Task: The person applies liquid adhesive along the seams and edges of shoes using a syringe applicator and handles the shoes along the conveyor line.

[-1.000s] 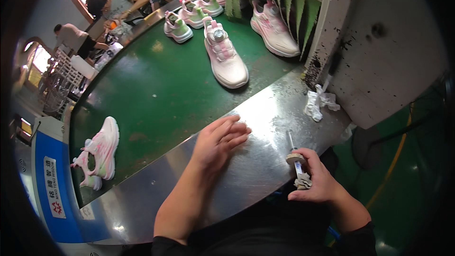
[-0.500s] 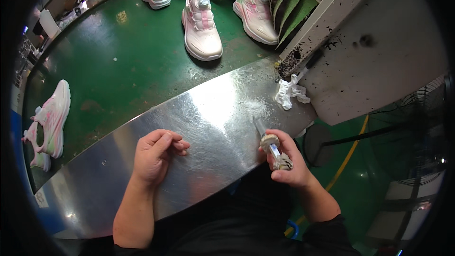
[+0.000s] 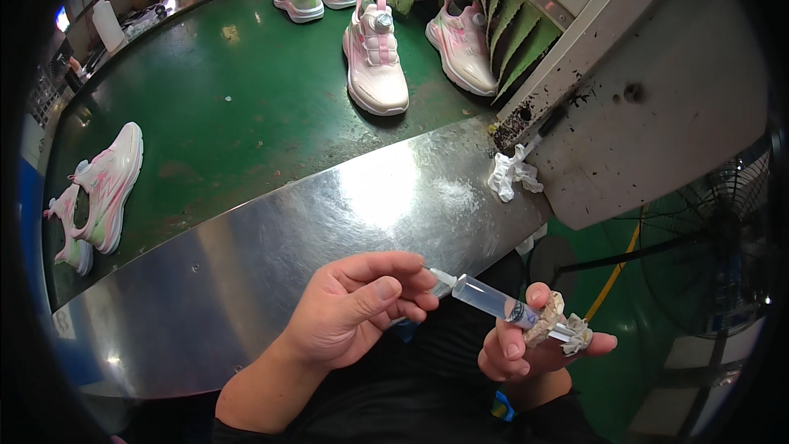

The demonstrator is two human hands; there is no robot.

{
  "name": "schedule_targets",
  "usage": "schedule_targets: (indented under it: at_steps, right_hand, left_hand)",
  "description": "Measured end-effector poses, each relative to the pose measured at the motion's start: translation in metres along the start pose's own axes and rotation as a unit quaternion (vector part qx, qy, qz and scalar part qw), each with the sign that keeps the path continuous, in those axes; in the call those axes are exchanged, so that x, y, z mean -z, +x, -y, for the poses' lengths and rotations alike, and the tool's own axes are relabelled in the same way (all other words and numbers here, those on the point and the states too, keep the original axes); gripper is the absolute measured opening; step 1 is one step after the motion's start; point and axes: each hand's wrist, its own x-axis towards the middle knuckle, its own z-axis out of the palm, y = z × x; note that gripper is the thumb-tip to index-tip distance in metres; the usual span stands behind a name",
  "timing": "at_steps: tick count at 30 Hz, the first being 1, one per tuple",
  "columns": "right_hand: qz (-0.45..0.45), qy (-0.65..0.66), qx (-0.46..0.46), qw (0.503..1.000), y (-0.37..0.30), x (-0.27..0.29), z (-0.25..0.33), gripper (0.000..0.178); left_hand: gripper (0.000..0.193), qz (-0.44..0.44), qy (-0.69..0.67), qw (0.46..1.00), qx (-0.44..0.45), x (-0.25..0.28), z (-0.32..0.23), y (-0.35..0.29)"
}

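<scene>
My right hand grips a clear plastic syringe by its rear end. Dirty whitish wrapping is wound around the finger flange and the plunger's end. The syringe lies tilted, its pale tapered tip pointing left toward my left hand. My left hand is loosely curled, with thumb and fingers apart. Its fingertips are right beside the tip; whether they touch it I cannot tell. Both hands are over the near edge of the shiny metal ledge.
A green conveyor belt carries white-and-pink sneakers: a pair at left, one sneaker beyond the ledge, others behind. Green flaps hang from a machine opening. Crumpled white tissue sits at the ledge's right end; a fan stands right.
The syringe has come toward me, its tip swinging round from the far side to the left. My left hand has moved right, up to the tip. The view has shifted slightly.
</scene>
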Motion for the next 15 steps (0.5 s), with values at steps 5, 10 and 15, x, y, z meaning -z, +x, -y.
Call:
schedule_targets:
  at_steps: [5,10,15]
  right_hand:
    - [0.011,0.024,-0.006,1.000,0.005,-0.003,-0.009,0.102]
    - [0.004,0.034,0.000,0.999,0.003,-0.002,-0.015,0.103]
    - [0.019,0.016,-0.028,0.999,0.006,0.000,-0.018,0.089]
  left_hand:
    - [0.028,0.043,-0.060,0.997,0.011,0.000,0.007,-0.001]
    - [0.025,0.044,-0.064,0.997,0.013,-0.005,0.006,0.001]
    - [0.017,0.005,-0.046,0.998,-0.031,-0.010,0.003,-0.006]
